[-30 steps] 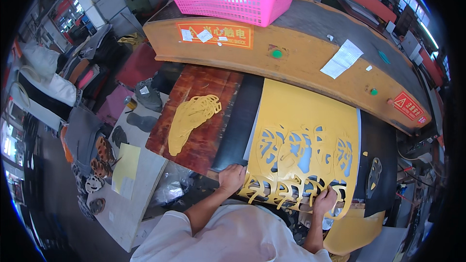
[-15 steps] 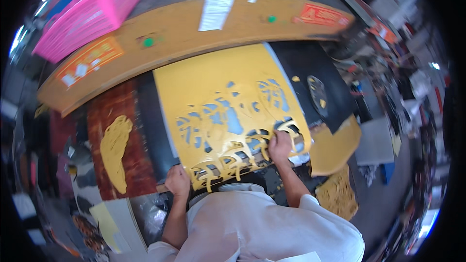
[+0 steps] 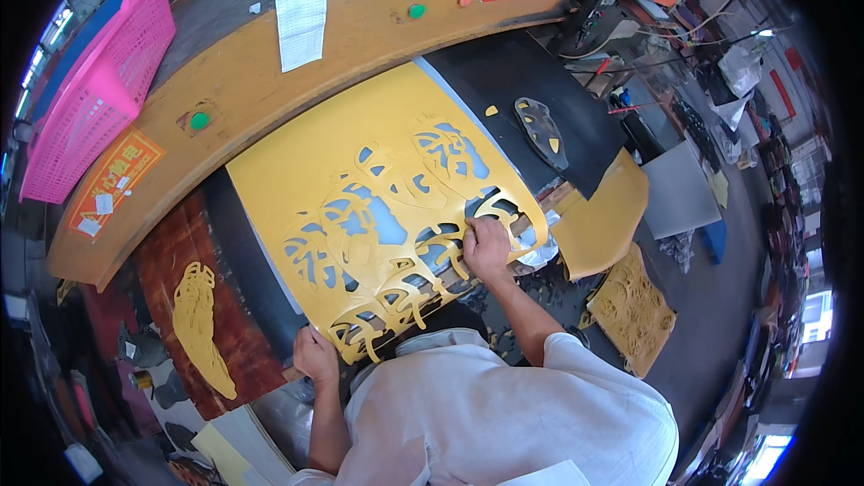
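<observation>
A large yellow sheet (image 3: 315, 153) lies on the work surface. Rows of curved, sole-shaped cut-outs open its near half, and thin strips hang from its front edge. My left hand (image 3: 317, 355) is closed at the near left corner, fingers pressed on the sheet's edge. Farther right, my right hand (image 3: 487, 247) is closed on the cut-out strips along the near edge, its fingertips partly hidden. A sole-shaped cutting die (image 3: 542, 135) rests on the black board right of the sheet, with small yellow scraps in and beside it. Yellow cut pieces (image 3: 200, 328) lie piled on the reddish-brown board at left.
An orange machine beam (image 3: 360, 31) with green buttons spans the far side, carrying a paper sheet (image 3: 301, 22). A pink basket (image 3: 103, 99) stands at far left. To the right are plain yellow material (image 3: 603, 216), a perforated yellow piece (image 3: 634, 310) and a grey panel (image 3: 681, 187).
The view has turned, so the beam and sheet now appear tilted and farther left. Both hands keep their hold on the near edge of the sheet.
</observation>
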